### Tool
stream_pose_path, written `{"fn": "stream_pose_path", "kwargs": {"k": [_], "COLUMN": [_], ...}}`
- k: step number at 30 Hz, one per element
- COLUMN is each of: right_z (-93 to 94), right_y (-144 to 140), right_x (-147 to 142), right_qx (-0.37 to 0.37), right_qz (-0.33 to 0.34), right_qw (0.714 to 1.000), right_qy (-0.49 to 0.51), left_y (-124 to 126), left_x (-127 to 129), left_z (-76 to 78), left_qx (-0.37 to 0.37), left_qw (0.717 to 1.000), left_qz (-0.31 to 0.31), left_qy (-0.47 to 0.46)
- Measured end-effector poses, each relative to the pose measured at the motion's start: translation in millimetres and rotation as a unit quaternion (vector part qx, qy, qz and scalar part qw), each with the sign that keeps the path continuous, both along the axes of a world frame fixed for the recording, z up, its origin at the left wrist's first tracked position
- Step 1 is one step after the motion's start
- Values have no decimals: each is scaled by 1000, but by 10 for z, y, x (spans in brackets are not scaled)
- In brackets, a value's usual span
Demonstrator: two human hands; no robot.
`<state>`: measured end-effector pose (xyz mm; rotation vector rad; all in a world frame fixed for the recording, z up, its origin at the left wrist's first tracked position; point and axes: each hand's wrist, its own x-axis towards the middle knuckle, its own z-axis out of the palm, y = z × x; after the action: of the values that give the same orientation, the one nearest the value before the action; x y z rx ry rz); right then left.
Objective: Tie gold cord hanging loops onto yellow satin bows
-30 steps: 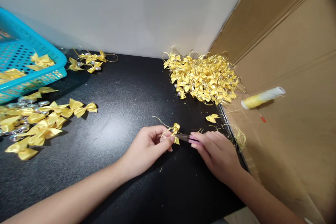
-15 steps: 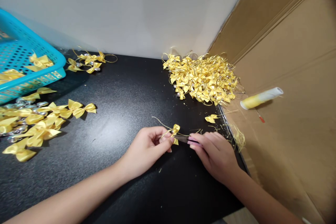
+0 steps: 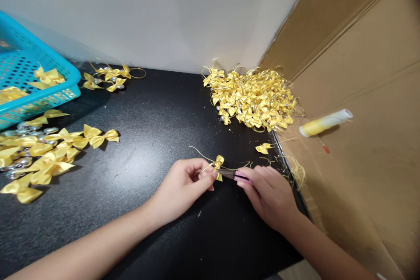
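Both hands working one satin bow on black speckled surface [image 3: 147,122].
Left hand [image 3: 183,186] is pinching the yellow bow [image 3: 219,162]; right hand [image 3: 271,194] is gripping a thin metal tool [image 3: 229,174] against it.

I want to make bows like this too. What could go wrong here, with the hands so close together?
The tool in the right hand points at the left hand's fingertips, so a slip might poke them. The small bow is only pinched and could twist or drop. The loose bow lies near the table edge and might get knocked off.
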<state>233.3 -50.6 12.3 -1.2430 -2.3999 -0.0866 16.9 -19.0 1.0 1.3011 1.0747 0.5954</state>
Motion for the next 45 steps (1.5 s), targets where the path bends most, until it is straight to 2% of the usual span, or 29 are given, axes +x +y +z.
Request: {"fn": "stream_pose_path", "kwargs": {"k": [12, 25, 45], "right_z": [85, 63, 46], "right_y": [-35, -58, -62], "right_x": [-30, 5, -38], "right_qx": [8, -11, 5], "right_qz": [-9, -26, -15], "right_qw": [999, 999, 1000], "right_qy": [-37, 26, -17], "left_y": [1, 7, 2], "left_x": [6, 7, 5], "left_z": [-15, -15, -46], "left_qx": [-2, -15, -6], "left_qw": [1000, 1000, 1000], "left_qz": [3, 6, -4], "left_qy": [0, -8, -14]}}
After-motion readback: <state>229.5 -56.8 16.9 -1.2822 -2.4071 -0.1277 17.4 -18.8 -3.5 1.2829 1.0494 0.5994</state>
